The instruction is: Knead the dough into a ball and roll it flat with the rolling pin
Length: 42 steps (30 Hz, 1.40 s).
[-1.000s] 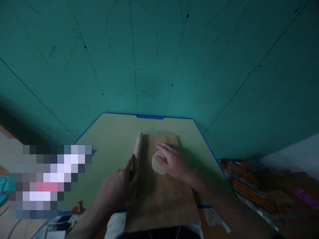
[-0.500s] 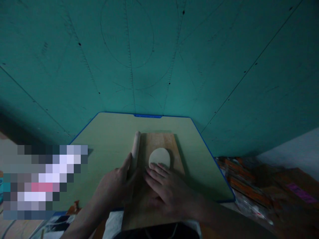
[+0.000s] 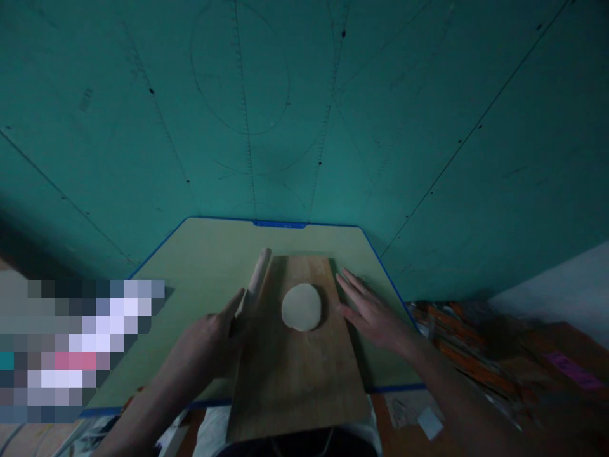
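Note:
A flat round of pale dough lies on the wooden board, with neither hand on it. At the board's left edge, my left hand is closed around the near part of a rolling pin, whose far end points toward the wall. My right hand is beside the board's right edge, fingers stretched out and a little apart, holding nothing. Its fingertips are close to the board's edge; whether they touch it I cannot tell.
The board rests on a pale green table mat with a blue rim. Behind rises a green wall with drawn lines. Cardboard boxes and orange bundles stand at the right. A blurred-out patch covers the left side.
My right hand has left the dough and moved right, past the board's edge. The rolling pin in my left hand has tilted slightly, its far end shifting right.

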Available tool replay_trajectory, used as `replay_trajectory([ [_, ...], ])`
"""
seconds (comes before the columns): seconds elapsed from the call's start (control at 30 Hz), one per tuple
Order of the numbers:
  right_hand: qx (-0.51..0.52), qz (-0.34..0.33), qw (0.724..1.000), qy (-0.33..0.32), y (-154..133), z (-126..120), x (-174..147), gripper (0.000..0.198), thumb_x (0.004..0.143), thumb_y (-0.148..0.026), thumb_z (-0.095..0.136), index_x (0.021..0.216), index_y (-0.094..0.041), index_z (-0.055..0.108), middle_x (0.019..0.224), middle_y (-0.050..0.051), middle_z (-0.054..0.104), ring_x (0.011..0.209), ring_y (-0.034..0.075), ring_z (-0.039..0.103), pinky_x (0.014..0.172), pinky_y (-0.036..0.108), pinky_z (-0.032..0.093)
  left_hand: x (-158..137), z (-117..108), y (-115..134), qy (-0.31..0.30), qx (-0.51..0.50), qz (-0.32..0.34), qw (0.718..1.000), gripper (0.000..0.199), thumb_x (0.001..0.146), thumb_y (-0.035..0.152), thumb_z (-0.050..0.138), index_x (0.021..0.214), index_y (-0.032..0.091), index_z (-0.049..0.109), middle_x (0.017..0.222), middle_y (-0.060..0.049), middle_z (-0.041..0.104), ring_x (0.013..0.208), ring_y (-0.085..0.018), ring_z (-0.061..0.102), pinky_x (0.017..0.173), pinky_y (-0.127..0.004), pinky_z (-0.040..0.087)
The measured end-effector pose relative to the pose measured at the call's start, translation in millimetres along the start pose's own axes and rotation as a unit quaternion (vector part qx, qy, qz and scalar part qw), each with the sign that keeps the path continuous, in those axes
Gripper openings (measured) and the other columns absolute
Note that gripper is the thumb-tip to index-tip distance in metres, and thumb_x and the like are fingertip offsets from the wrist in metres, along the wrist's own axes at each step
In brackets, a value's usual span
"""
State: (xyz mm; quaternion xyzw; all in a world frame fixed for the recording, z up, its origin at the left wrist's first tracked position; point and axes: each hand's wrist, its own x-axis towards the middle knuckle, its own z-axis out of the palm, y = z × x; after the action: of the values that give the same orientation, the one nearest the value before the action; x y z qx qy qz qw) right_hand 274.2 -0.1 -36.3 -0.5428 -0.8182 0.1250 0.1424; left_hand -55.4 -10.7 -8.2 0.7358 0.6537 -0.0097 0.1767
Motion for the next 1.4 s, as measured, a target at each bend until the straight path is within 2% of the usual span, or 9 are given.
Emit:
replay_trajectory([
  [0.17,0.044,-0.057,0.987,0.141,-27.4,-22.8,5.9,0.055,0.103,-0.044,0.040,0.153,-0.023,0.039,0.161,0.013,0.036,0.148,0.029,0.034,0.118,0.054,0.036,8.5,-7.8,3.0,0.123,-0.041,0.148,0.981,0.041,0.099,0.037,0.041,0.131,0.019,0.059,0.099,-0.010,0.075,0.080,-0.025,0.073,0.063,-0.031,0.049],
  [0.27,0.066,-0.073,0.966,0.240,-38.2,-26.0,15.9,0.045,0.102,-0.039,0.040,0.143,-0.021,0.050,0.149,0.015,0.050,0.141,0.028,0.045,0.116,0.053,0.039,8.9,-8.8,9.2,0.139,-0.013,0.269,0.953,0.030,0.099,0.028,0.045,0.120,0.021,0.064,0.102,-0.009,0.073,0.081,-0.022,0.070,0.066,-0.031,0.050],
  [0.4,0.074,-0.051,0.978,0.189,-37.3,-11.7,27.6,0.038,0.102,-0.037,0.039,0.128,-0.018,0.060,0.134,0.015,0.061,0.129,0.028,0.056,0.109,0.050,0.047,8.8,-3.0,12.0,0.139,0.040,0.339,0.930,0.026,0.098,0.019,0.048,0.117,0.019,0.066,0.096,-0.009,0.071,0.082,-0.024,0.068,0.067,-0.034,0.053],
  [0.53,0.059,-0.019,0.992,0.111,-31.9,6.1,32.1,0.039,0.103,-0.034,0.036,0.128,-0.017,0.060,0.137,0.014,0.061,0.128,0.028,0.057,0.109,0.047,0.047,15.4,4.0,8.1,0.172,0.053,0.357,0.917,0.027,0.097,0.015,0.046,0.118,0.019,0.063,0.107,-0.012,0.070,0.095,-0.025,0.067,0.079,-0.039,0.056],
  [0.7,0.043,0.002,0.996,0.078,-26.2,12.4,39.5,0.043,0.100,-0.036,0.041,0.135,-0.014,0.056,0.142,0.017,0.057,0.133,0.029,0.053,0.111,0.047,0.045,31.7,10.7,10.3,0.223,0.074,0.329,0.915,0.042,0.102,0.046,0.042,0.129,0.017,0.057,0.129,-0.015,0.067,0.120,-0.033,0.061,0.095,-0.051,0.053],
  [0.83,0.030,0.050,0.996,0.062,-17.8,13.0,60.1,0.041,0.097,-0.032,0.046,0.131,-0.014,0.059,0.143,0.016,0.055,0.133,0.030,0.053,0.112,0.047,0.043,50.0,12.6,14.9,0.211,0.068,0.278,0.935,0.052,0.103,0.052,0.033,0.126,0.014,0.059,0.129,-0.017,0.067,0.123,-0.035,0.058,0.096,-0.053,0.052],
  [1.0,0.002,0.074,0.991,0.110,-5.0,11.8,93.5,0.029,0.090,-0.022,0.052,0.114,-0.014,0.066,0.121,0.015,0.066,0.115,0.027,0.062,0.102,0.042,0.048,80.6,-0.1,23.5,0.162,0.068,0.241,0.954,0.049,0.103,0.052,0.034,0.122,0.015,0.061,0.129,-0.016,0.064,0.123,-0.033,0.057,0.095,-0.049,0.052],
  [1.2,-0.062,0.101,0.976,0.181,-3.2,-0.2,112.6,0.015,0.086,-0.014,0.054,0.089,-0.019,0.068,0.102,0.011,0.069,0.098,0.025,0.064,0.090,0.037,0.049,102.0,-15.9,35.8,0.164,0.122,0.182,0.962,0.049,0.103,0.048,0.033,0.116,0.014,0.066,0.114,-0.018,0.067,0.113,-0.036,0.060,0.085,-0.048,0.053],
  [1.4,-0.087,0.085,0.975,0.188,-23.4,-4.4,84.0,0.023,0.095,-0.019,0.047,0.101,-0.015,0.069,0.110,0.014,0.068,0.104,0.028,0.064,0.095,0.040,0.049,79.1,7.9,30.2,0.115,0.111,0.253,0.954,0.048,0.103,0.043,0.030,0.130,0.019,0.061,0.140,-0.019,0.058,0.140,-0.044,0.040,0.100,-0.063,0.045],
])
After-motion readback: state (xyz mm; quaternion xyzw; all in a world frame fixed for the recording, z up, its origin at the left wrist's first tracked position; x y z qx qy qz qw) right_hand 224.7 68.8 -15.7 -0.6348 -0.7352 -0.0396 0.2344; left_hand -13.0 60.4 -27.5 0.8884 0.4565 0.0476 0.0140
